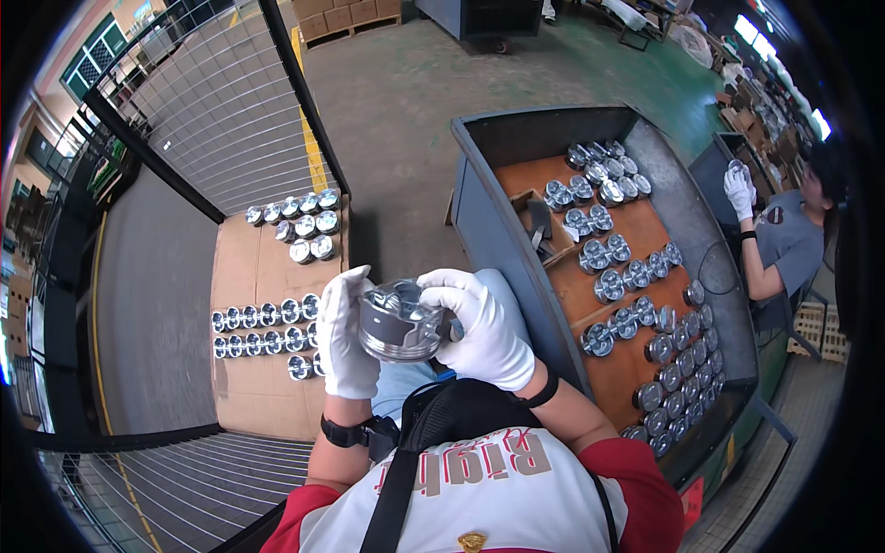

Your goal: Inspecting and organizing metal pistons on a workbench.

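Observation:
A shiny metal piston point(398, 323) with a dark band on its skirt is held up in front of my chest. My left hand point(345, 332), in a white glove, lies against its left side with the fingers together. From the right, my gloved right hand point(481, 324) grips it, with fingers curled over its upper edge. The ring grooves show at its lower end. Beyond my left hand, rows of similar pistons point(269, 316) stand on a cardboard-covered surface point(263, 396).
On my right a grey metal-walled bench point(512, 230) bears many pistons point(616, 249) on brown board. A small wooden box point(544, 241) sits among them. Across the bench sits another person point(788, 230) in white gloves. A black wire-mesh fence point(212, 101) borders the left.

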Tool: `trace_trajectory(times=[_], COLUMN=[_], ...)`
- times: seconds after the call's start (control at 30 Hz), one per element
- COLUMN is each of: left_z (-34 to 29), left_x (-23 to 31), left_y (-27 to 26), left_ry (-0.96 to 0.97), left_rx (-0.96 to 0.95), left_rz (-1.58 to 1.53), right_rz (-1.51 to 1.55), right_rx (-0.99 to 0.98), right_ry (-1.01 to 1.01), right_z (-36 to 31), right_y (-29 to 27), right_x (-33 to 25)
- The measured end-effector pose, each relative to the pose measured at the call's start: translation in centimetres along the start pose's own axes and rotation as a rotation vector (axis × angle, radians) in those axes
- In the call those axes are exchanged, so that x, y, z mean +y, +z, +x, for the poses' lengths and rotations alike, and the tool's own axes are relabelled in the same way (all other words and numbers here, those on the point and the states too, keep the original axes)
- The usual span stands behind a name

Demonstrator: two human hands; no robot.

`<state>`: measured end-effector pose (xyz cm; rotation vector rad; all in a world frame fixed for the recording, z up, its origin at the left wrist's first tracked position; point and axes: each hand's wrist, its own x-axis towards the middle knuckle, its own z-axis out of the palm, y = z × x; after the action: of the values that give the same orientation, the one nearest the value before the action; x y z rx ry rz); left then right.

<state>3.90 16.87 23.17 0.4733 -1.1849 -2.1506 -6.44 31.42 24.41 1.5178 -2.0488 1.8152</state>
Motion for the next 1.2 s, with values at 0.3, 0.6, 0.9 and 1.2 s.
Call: trace_trajectory(times=[0.3,0.6,0.9,1.2], left_z=[0.2,-0.5,-0.5,-1.2], left_x=[-0.3,-1.2,-0.9,0.5], left_y=[1.7,0.9,0.6,1.5], left_ry=[-0.542,-0.327,-0.291,-0.129], left_rx=[-0.178,-0.069,-0.045,-0.082], left_rz=[-0.618,-0.372,-0.307,0.021], right_rz=[-0.334,-0.269,-0.378,-0.126], right_rx=[-0.071,-0.048,-0.090,-0.061], right_ry=[-0.103,-0.042,-0.032,0.102], right_z=[0.6,0.5,-0.2,-0.7], right_y=[-0.7,-0.2,-0.5,0.2], right_x=[0.5,-0.1,0.2,1.0])
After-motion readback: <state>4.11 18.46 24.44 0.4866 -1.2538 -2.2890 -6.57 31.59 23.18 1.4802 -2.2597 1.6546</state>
